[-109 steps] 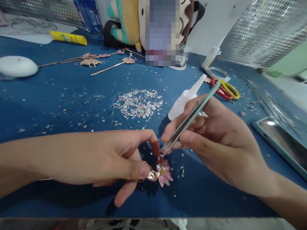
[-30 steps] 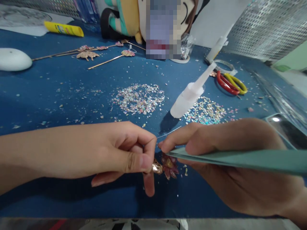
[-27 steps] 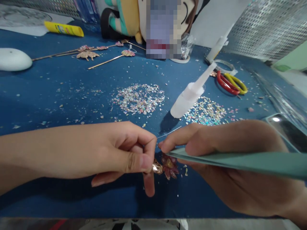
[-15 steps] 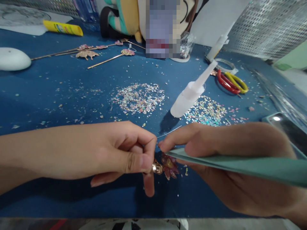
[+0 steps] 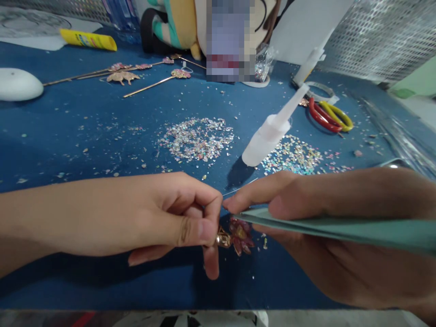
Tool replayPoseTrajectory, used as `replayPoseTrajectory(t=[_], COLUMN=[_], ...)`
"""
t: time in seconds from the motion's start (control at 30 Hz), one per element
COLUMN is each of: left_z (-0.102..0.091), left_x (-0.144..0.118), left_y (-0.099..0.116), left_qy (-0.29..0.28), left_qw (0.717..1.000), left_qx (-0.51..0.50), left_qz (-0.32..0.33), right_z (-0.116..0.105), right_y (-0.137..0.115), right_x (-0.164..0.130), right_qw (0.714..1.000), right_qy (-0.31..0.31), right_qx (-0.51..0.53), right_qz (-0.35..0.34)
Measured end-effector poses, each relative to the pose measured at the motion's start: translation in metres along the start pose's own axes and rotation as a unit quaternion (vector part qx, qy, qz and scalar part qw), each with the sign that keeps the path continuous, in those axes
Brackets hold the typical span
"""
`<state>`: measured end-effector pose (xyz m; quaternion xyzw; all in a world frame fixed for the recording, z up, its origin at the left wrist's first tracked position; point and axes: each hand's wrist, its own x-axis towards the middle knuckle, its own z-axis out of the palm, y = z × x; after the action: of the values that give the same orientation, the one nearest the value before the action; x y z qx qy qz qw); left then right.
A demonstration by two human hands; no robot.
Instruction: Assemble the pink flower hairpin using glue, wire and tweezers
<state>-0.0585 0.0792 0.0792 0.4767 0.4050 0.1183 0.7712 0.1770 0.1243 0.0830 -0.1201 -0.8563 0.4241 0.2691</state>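
Since the view of a few seconds ago the right hand (image 5: 337, 236) has swung its green tweezers (image 5: 340, 229) from a steep upward slant to lie nearly flat, their tips now just above the pink flower ornament (image 5: 241, 232), and over the last second almost nothing has shifted; judging from this, the fine placing on the petals looks paused or held steady rather than finished. The left hand (image 5: 170, 218) is closed on the ornament's gold leaf, thumb and forefinger pinching it so the flower sits just beyond the fingertips, right under the tweezer tips and close above the blue table (image 5: 68, 150). The right hand is closed around the tweezers; whether their tips carry a chip cannot be told. Behind the grip lie two heaps of iridescent flakes, one (image 5: 196, 139) straight ahead and one (image 5: 294, 156) ahead to the right, with one white glue bottle (image 5: 269, 134) between them. Farther off are one pair of scissors (image 5: 329, 117), one yellow tube (image 5: 88, 40), one white oval object (image 5: 18, 84) and, as far as can be counted, four gold hairpins (image 5: 136, 75).
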Motion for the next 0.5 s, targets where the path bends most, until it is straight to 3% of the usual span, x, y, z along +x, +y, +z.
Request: replayPoseTrajectory(t=[0.1, 0.17, 0.33, 0.5], left_z=[0.001, 0.0, -0.003, -0.005], left_x=[-0.001, -0.001, 0.001, 0.002], left_y=[0.002, 0.003, -0.001, -0.004], left_qy=[0.003, -0.004, -0.022, -0.029], left_qw=[1.0, 1.0, 0.999, 0.999], left_qx=[-0.005, -0.012, -0.024, -0.023], left_qz=[-0.009, -0.015, -0.013, 0.013], right_z=[0.004, 0.004, 0.002, -0.002], right_y=[-0.007, -0.01, -0.003, 0.005], right_x=[-0.001, -0.001, -0.004, -0.004], right_qw=[0.993, 0.988, 0.993, 0.993], right_qy=[0.072, 0.103, 0.089, 0.063], right_qx=[-0.068, -0.088, -0.075, -0.029], right_qz=[-0.071, -0.078, -0.012, -0.094])
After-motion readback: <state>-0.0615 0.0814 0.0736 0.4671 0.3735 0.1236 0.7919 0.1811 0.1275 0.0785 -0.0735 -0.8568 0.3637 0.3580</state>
